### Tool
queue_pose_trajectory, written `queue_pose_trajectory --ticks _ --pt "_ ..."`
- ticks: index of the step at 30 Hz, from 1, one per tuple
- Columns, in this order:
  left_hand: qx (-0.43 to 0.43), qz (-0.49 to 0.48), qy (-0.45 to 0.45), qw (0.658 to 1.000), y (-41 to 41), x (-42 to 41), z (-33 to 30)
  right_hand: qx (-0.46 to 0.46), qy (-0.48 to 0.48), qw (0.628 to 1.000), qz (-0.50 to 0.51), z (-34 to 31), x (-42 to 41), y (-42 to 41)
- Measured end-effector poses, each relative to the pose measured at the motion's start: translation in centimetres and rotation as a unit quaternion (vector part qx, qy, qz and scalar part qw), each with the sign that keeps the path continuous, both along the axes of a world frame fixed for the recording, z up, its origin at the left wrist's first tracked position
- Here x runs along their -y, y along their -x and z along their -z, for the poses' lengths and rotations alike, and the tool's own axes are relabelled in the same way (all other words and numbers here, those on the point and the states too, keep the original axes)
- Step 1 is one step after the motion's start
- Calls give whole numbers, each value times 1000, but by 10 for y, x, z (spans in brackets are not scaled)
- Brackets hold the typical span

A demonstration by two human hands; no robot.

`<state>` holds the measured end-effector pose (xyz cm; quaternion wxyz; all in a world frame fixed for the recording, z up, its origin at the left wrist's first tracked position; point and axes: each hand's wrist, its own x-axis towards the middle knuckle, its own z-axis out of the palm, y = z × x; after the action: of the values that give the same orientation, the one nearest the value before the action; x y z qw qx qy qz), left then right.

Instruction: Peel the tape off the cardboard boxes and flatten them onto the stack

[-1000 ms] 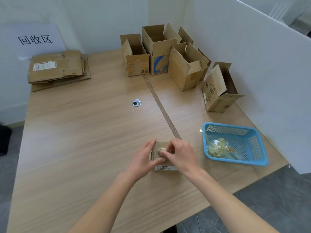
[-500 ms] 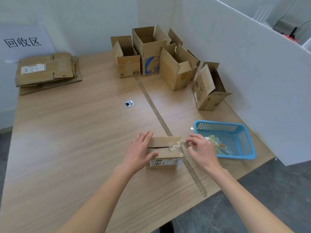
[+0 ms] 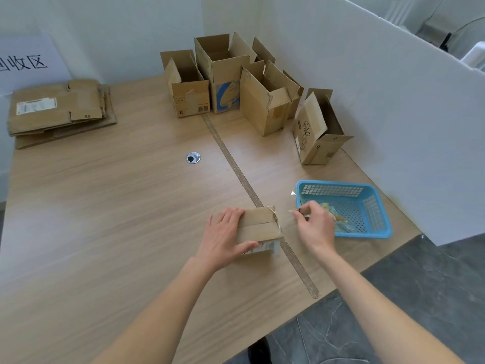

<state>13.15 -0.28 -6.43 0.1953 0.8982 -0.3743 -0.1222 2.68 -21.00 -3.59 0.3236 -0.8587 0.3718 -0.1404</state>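
A small closed cardboard box [image 3: 259, 227] sits near the table's front edge. My left hand [image 3: 223, 237] grips its left side, fingers on top and thumb against the front face. My right hand [image 3: 313, 225] is to the right of the box and pinches a strip of clear tape [image 3: 284, 219] that stretches from the box's right top edge. Several open boxes [image 3: 223, 72] stand at the back of the table. A stack of flattened cardboard [image 3: 57, 109] lies at the back left.
A blue plastic basket [image 3: 367, 206] holding crumpled tape sits just right of my right hand. A white partition [image 3: 393, 114] runs along the table's right side. A metal cable grommet [image 3: 193, 157] and a seam strip [image 3: 236, 166] mark the tabletop.
My right hand has pulled the tape off the top of the box, moving right toward the basket. My left hand has stayed on the box's left side.
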Motion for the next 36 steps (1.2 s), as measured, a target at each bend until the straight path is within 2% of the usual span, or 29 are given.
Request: queue_pose_trajectory --ticks 4,8,11,13,15,16,17,19,20,21,24,28,32,36 --pt "0 9 -1 1000 0 5 -7 -9 -5 1000 4 -2 10 9" --pt "-5 11 -3 1000 -4 2 -6 -31 -134 990 30 -7 20 6" --pt "-6 2 8 1000 -2 1 -5 25 -182 980 78 -17 27 14" --pt "-10 -6 16 1000 -1 3 -5 65 -145 985 70 -26 27 19" --pt "-7 -2 10 1000 -1 3 -4 77 -4 996 -35 -30 26 22" --pt "-9 0 6 1000 -1 4 -4 81 72 987 -122 -28 23 24" --pt "-13 1 2 1000 -1 5 -4 78 131 963 -222 -25 20 24" --pt "-19 6 -9 1000 -3 6 -7 31 224 884 -409 -13 15 23" --pt "-18 11 -16 1000 -4 6 -9 8 259 845 -468 -6 16 21" --pt "-18 17 -22 999 -7 5 -11 -8 276 823 -496 0 19 19" --pt "-13 36 -24 999 -14 5 -12 -17 280 814 -508 6 28 12" --pt "-29 30 -30 999 -17 8 -13 -13 295 776 -557 4 37 -3" --pt "-44 11 -59 997 -8 30 -21 -2 275 772 -573 6 37 -9" --pt "-19 18 -25 999 2 48 -11 0 254 754 -605 14 30 -6"
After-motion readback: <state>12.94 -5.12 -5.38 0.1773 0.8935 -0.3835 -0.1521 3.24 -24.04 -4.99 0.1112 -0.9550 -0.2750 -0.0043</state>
